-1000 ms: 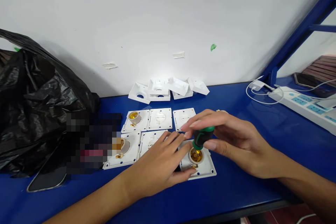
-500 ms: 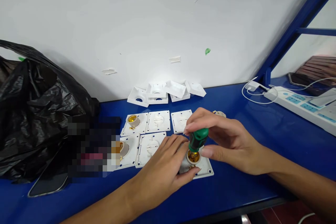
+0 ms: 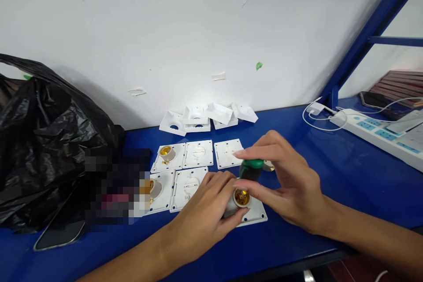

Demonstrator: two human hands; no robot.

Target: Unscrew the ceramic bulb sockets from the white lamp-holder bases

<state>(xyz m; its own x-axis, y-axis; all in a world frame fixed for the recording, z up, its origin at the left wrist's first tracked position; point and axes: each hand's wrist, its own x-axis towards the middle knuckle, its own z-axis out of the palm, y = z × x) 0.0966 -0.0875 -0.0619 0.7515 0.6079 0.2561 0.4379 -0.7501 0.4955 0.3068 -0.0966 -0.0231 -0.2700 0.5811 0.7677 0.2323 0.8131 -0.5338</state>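
Note:
My right hand point(image 3: 289, 187) grips the green and black handle of a screwdriver point(image 3: 251, 169) between thumb and fingers. The handle stands nearly upright over a lamp socket point(image 3: 242, 198) with a brass-coloured inside; its tip is hard to make out. Under that socket lies a square white base plate point(image 3: 257, 216). My left hand point(image 3: 209, 209) closes round the socket's left side, thumb in front, resting on the plate and hiding part of it. Just behind my right hand, a loose lamp socket point(image 3: 269, 165) is partly covered.
Left of my hands lie several white plates point(image 3: 198, 154), some with sockets. White square covers point(image 3: 220, 113) are heaped against the wall. A black plastic bag point(image 3: 53, 141) and a phone point(image 3: 59, 229) are at the left, a power strip point(image 3: 380, 134) with cables at the right.
My right hand has shifted its grip on the screwdriver handle, its fingers higher and straighter now. My left hand stays on the socket. The whole view has shifted slightly.

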